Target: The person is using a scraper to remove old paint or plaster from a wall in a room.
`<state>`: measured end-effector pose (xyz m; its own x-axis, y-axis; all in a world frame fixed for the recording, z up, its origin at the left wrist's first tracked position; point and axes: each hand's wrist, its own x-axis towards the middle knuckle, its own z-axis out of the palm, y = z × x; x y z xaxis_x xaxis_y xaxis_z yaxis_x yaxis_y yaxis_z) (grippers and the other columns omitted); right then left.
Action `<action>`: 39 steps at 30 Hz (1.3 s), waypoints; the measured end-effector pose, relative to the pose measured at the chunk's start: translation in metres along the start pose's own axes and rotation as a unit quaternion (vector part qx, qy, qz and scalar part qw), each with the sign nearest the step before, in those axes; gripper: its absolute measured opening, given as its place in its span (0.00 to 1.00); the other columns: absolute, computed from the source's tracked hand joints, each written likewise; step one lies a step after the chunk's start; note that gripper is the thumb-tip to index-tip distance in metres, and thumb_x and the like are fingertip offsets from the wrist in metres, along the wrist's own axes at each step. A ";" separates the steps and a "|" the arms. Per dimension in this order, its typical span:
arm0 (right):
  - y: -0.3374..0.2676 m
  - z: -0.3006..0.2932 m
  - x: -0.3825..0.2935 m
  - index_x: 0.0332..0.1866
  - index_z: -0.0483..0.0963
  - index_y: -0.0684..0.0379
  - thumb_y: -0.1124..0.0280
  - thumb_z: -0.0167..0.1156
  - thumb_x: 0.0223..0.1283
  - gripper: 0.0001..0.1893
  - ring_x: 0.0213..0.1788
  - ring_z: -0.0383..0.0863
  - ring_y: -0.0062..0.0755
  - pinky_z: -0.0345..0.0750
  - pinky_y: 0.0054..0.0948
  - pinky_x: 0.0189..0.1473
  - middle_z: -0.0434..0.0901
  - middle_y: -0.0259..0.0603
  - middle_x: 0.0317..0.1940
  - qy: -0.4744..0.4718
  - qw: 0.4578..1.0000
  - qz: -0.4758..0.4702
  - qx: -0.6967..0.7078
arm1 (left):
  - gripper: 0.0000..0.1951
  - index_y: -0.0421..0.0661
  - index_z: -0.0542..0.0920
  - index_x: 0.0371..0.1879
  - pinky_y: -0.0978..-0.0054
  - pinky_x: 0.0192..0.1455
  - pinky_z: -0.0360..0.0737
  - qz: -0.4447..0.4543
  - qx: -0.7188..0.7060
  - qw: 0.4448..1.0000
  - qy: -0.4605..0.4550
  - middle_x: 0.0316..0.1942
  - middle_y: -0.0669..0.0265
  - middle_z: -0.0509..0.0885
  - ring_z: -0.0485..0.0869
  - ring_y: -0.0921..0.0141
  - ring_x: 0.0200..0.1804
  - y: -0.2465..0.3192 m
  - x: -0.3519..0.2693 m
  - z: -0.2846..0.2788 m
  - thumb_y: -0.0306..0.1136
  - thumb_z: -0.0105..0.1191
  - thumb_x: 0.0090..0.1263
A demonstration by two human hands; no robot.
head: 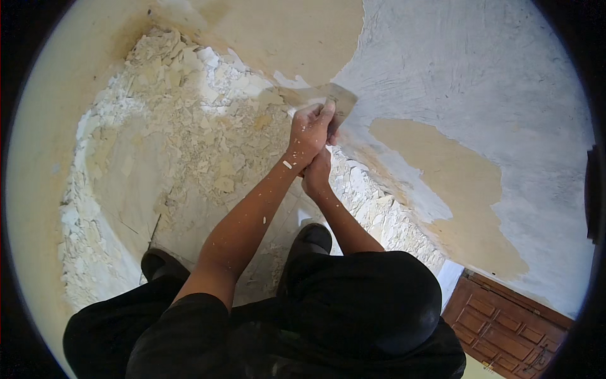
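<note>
A broad, flat scraper blade [346, 102] lies at or close to the wall [450, 85], near the edge of a beige paint patch [293, 38]. My left hand [310, 130] grips the scraper just behind its blade, thumb along it. Below it, my right hand [318, 173] is closed around what seems to be the lower handle, which the hands mostly hide. White flecks dot my left hand and forearm. Grey, scratched surface shows around another beige patch [454, 175] to the right.
Paint flakes [203, 137] are heaped on the floor along both walls and around my feet. A yellowish wall [42, 156] curves along the left. A brown panelled wooden door [506, 322] stands at lower right. A dark object [592, 194] shows at the right rim.
</note>
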<state>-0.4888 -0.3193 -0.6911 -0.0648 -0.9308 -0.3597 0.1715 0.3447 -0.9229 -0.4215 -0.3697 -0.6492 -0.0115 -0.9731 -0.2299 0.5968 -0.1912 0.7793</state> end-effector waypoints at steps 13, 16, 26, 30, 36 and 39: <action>0.019 0.000 0.002 0.28 0.69 0.60 0.57 0.34 0.70 0.22 0.13 0.64 0.18 0.60 0.21 0.15 0.68 0.30 0.16 -0.031 0.999 0.035 0.018 | 0.19 0.43 0.73 0.19 0.80 0.15 0.64 -0.036 -0.014 0.999 0.023 0.12 0.67 0.73 0.68 0.77 0.12 -0.008 0.002 -0.013 0.43 0.47 0.70; 0.022 0.000 0.002 0.29 0.70 0.62 0.59 0.34 0.70 0.21 0.15 0.65 0.18 0.62 0.21 0.16 0.70 0.31 0.17 -0.037 0.998 0.032 0.025 | 0.18 0.44 0.74 0.21 0.80 0.16 0.64 -0.044 0.012 0.998 0.030 0.12 0.67 0.72 0.68 0.76 0.13 -0.001 0.002 -0.012 0.43 0.47 0.70; 0.005 -0.002 -0.003 0.30 0.70 0.65 0.61 0.34 0.69 0.21 0.17 0.67 0.19 0.65 0.22 0.19 0.70 0.33 0.17 -0.024 0.999 0.014 -0.029 | 0.19 0.42 0.73 0.18 0.80 0.14 0.64 -0.010 -0.038 0.999 0.011 0.12 0.67 0.72 0.67 0.77 0.12 -0.007 0.000 -0.010 0.41 0.47 0.70; 0.011 -0.015 0.005 0.29 0.70 0.64 0.59 0.35 0.70 0.22 0.17 0.66 0.18 0.64 0.21 0.19 0.70 0.33 0.17 -0.028 0.998 0.029 -0.058 | 0.19 0.42 0.74 0.19 0.80 0.15 0.64 -0.040 -0.062 0.997 0.022 0.12 0.67 0.73 0.68 0.77 0.12 -0.017 0.004 -0.006 0.43 0.48 0.69; -0.010 -0.001 0.010 0.30 0.68 0.59 0.54 0.36 0.68 0.21 0.16 0.65 0.17 0.62 0.19 0.16 0.69 0.31 0.19 -0.042 0.995 -0.021 -0.091 | 0.20 0.43 0.74 0.21 0.79 0.15 0.65 -0.024 -0.034 0.999 0.028 0.13 0.67 0.74 0.69 0.76 0.13 0.016 0.002 0.001 0.46 0.46 0.69; -0.007 -0.001 0.000 0.30 0.68 0.59 0.54 0.35 0.69 0.21 0.15 0.64 0.17 0.61 0.19 0.16 0.69 0.31 0.18 -0.011 0.995 -0.006 -0.099 | 0.20 0.44 0.73 0.20 0.79 0.15 0.64 -0.039 -0.034 0.998 0.029 0.12 0.67 0.72 0.69 0.76 0.12 0.013 -0.002 0.002 0.47 0.46 0.69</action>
<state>-0.4910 -0.3214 -0.6845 -0.0435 -0.9364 -0.3481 -0.0261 0.3494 -0.9366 -0.4151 -0.3703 -0.6373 -0.0155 -0.9462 -0.3233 0.6484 -0.2557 0.7171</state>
